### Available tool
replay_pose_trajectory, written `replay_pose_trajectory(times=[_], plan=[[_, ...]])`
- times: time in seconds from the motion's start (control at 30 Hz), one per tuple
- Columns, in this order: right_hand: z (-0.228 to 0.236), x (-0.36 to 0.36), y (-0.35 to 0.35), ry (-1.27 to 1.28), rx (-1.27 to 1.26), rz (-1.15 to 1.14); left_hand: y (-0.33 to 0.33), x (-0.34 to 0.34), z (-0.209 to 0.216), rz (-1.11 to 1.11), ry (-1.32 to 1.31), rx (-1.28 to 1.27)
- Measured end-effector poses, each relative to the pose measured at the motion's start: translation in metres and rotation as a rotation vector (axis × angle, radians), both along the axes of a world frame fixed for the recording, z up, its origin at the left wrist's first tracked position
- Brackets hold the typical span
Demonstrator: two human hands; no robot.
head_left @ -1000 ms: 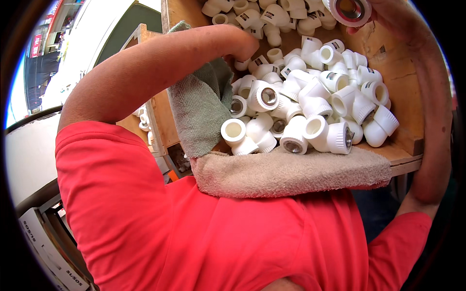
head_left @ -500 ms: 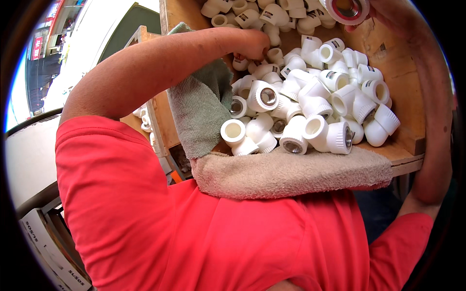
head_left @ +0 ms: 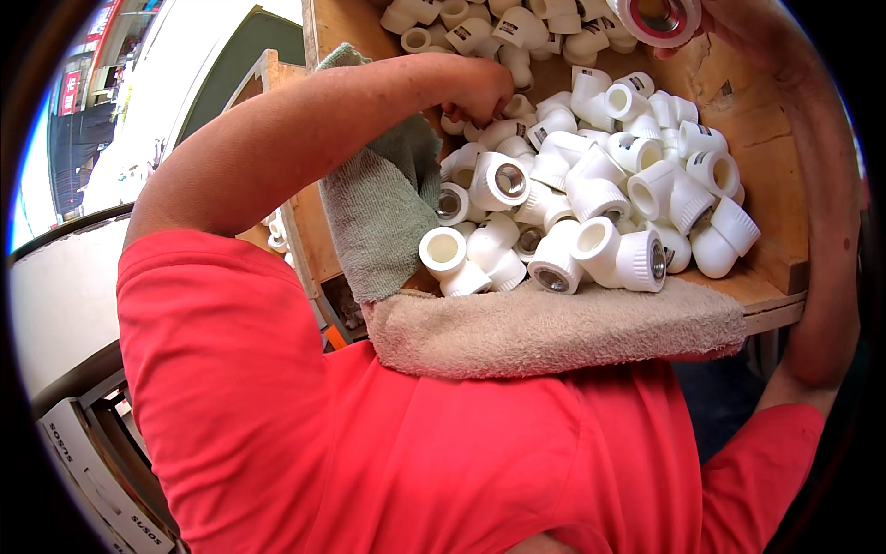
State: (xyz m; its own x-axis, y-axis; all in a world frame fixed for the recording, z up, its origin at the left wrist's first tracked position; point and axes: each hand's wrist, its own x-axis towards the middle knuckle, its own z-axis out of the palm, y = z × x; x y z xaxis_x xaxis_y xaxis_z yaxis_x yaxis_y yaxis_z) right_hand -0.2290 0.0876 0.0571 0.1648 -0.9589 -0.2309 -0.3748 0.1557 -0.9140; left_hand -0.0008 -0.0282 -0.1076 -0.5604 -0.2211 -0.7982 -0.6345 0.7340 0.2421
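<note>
If our right grip point(head_left: 743, 32) slips, its pinched white pipe piece point(head_left: 657, 37) could fall; we can't tell if our left grip point(head_left: 484, 87) is closed.

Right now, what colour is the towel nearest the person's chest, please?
The towel is beige, clearest in head view.

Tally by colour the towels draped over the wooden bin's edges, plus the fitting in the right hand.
Grey-green terry-cloth towel: 1
Beige terry-cloth towel: 1
Round white plastic fitting with a red inner ring, in the right hand: 1
Total: 3
</note>
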Motion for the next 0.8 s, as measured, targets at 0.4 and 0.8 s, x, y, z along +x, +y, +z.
replay_pose_trajectory(times=[0.4,0.8], plan=[[-0.008,0.007,-0.001,0.018,-0.052,-0.06,0.005,-0.01,0.026,-0.017,-0.051,-0.097],[-0.004,0.007,-0.005,-0.01,0.055,-0.096,-0.002,-0.009,0.033,-0.019,0.022,-0.121]])
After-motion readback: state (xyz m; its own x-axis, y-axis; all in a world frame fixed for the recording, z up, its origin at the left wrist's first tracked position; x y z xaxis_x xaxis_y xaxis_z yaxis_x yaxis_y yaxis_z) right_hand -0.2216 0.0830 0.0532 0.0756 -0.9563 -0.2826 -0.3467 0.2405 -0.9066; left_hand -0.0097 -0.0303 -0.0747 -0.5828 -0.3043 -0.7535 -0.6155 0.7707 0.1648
